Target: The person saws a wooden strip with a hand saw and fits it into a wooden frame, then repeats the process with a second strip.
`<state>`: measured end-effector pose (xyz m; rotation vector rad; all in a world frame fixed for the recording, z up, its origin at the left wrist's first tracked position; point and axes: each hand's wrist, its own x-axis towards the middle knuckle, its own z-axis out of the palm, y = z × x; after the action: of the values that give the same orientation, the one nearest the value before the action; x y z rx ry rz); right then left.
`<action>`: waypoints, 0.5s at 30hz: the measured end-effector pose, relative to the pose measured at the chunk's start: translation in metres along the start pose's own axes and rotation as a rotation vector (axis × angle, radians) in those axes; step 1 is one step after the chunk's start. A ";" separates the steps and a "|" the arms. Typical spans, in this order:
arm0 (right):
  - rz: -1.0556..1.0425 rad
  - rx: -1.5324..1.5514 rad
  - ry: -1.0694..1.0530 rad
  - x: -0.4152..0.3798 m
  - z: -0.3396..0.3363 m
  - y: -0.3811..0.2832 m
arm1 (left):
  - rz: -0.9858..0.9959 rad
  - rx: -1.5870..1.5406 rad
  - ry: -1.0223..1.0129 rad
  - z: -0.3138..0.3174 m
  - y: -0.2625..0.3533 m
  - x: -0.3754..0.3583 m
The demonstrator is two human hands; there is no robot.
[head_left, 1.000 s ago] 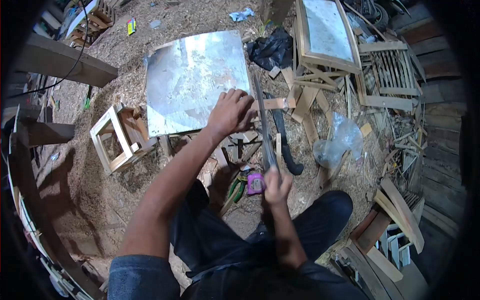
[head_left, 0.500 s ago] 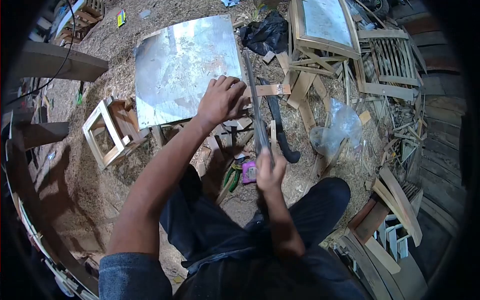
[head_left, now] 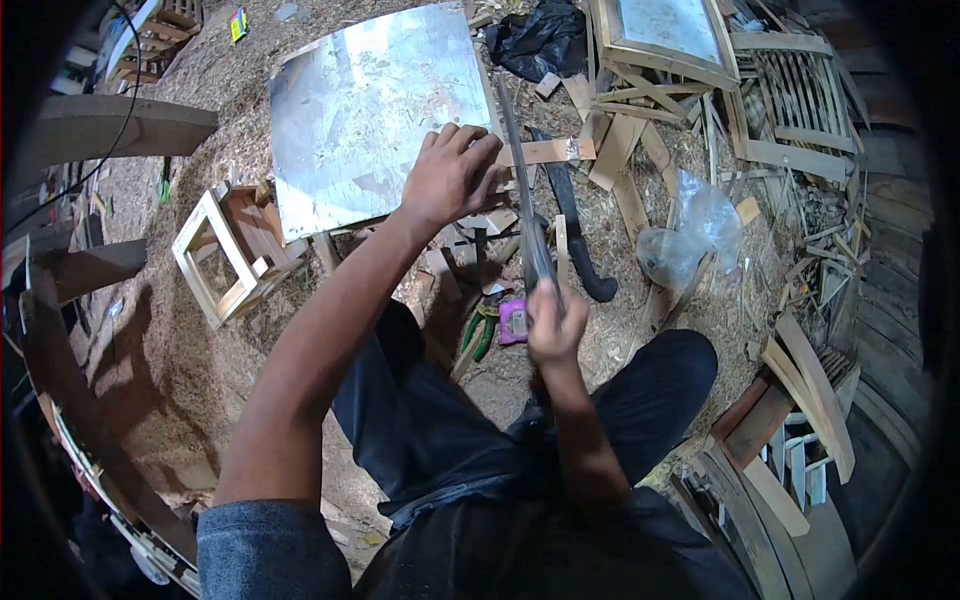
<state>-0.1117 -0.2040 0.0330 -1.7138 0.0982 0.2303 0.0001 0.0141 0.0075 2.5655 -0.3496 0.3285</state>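
My left hand (head_left: 447, 178) is closed at the right edge of a metal-faced board (head_left: 375, 110), its fingers bent over one end of a thin wooden strip (head_left: 550, 152). That strip sticks out to the right past the board. In my right hand (head_left: 557, 325) is the handle of a handsaw, blurred by motion. Its long narrow blade (head_left: 524, 195) points away from me and crosses the strip just right of my left fingers. How deep the blade sits in the wood cannot be made out.
Between my knees lie a pink tape measure (head_left: 513, 321) and green-handled pliers (head_left: 484, 335). A dark tool with a curved handle (head_left: 575, 235) lies right of the saw. Around are a small wooden frame (head_left: 228, 255), a plastic bag (head_left: 700, 235), wood offcuts and shavings.
The whole view has shifted, so things appear higher and slightly right. Against the scene, my right hand and the saw have come a little towards me. My left hand keeps its place on the strip.
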 end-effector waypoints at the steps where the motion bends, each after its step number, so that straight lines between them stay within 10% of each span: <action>1: 0.026 -0.002 0.003 0.019 0.008 0.003 | -0.015 -0.004 -0.013 -0.001 0.000 -0.001; 15: -0.018 -0.107 -0.054 -0.003 -0.007 -0.020 | -0.006 -0.019 0.008 -0.002 0.001 -0.001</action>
<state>-0.1099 -0.2082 0.0542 -1.8126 0.0304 0.2725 -0.0016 0.0148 0.0097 2.5451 -0.3400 0.3319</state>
